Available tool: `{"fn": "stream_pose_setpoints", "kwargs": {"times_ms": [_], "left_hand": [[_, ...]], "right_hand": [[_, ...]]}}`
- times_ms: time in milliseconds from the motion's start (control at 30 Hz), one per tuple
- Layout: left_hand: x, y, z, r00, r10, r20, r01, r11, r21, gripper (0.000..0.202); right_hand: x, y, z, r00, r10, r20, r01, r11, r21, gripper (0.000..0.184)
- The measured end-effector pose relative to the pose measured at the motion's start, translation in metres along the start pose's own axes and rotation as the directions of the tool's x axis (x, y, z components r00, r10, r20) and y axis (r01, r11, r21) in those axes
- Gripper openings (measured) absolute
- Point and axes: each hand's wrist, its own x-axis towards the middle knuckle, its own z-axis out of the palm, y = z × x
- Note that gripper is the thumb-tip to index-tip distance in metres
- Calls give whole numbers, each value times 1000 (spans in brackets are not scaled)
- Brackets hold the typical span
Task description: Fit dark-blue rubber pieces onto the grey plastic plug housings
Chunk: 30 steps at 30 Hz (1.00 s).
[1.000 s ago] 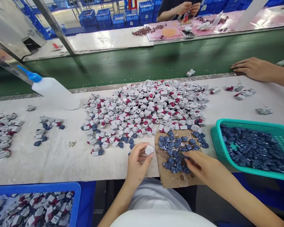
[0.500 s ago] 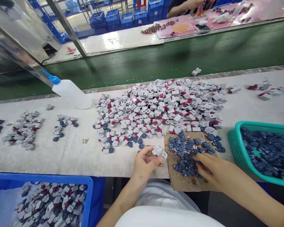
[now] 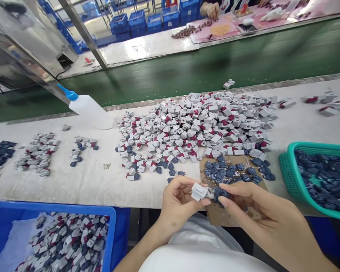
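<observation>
My left hand (image 3: 179,206) pinches a small light-grey plastic piece (image 3: 200,192) between thumb and fingers, above the table's front edge. My right hand (image 3: 252,206) grips a dark blue plastic piece (image 3: 221,193) by its sides. The two pieces meet end to end, or nearly so; I cannot tell whether they are joined. Below them lies a brown cardboard sheet (image 3: 215,215), wet and shiny in places, with several loose blue pieces (image 3: 219,172) on it. Behind my hands spreads a big heap of grey and dark red pieces (image 3: 198,124).
A green basket (image 3: 285,170) of blue pieces stands at the right. At lower left is a blue bin (image 3: 112,226) with grey-and-blue pieces. A white squeeze bottle (image 3: 92,111) stands at the back left. Across the green belt (image 3: 158,81), a co-worker's hand (image 3: 212,11) is over another table.
My right hand has lifted a blue piece from the cardboard and brought it left against the grey piece. My left hand has shifted slightly right. The co-worker's hand has moved.
</observation>
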Motion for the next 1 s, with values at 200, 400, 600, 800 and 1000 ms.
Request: {"fn": "stream_pose_setpoints", "kwargs": {"times_ms": [200, 400, 600, 800, 1000], "left_hand": [[-1, 1, -2, 999, 40, 16, -41, 997, 61, 25], [-3, 1, -8, 999, 13, 47, -23, 975, 220, 24], [-9, 0, -11, 992, 3, 125, -31, 974, 223, 21], [-10, -9, -9, 995, -56, 88, 41, 986, 164, 26], [-38, 19, -40, 978, 35, -207, 50, 920, 388, 24]], "right_hand": [[1, 3, -2, 995, -3, 96, -1, 999, 35, 9], [12, 1, -11, 952, -14, 306, -14, 996, 89, 16], [25, 3, -24, 847, 4, 532, -116, 977, 177, 21], [29, 8, -13, 780, 85, 620, -318, 907, 276, 21], [16, 22, -13, 822, 90, 562, -297, 910, 288, 30]]}}
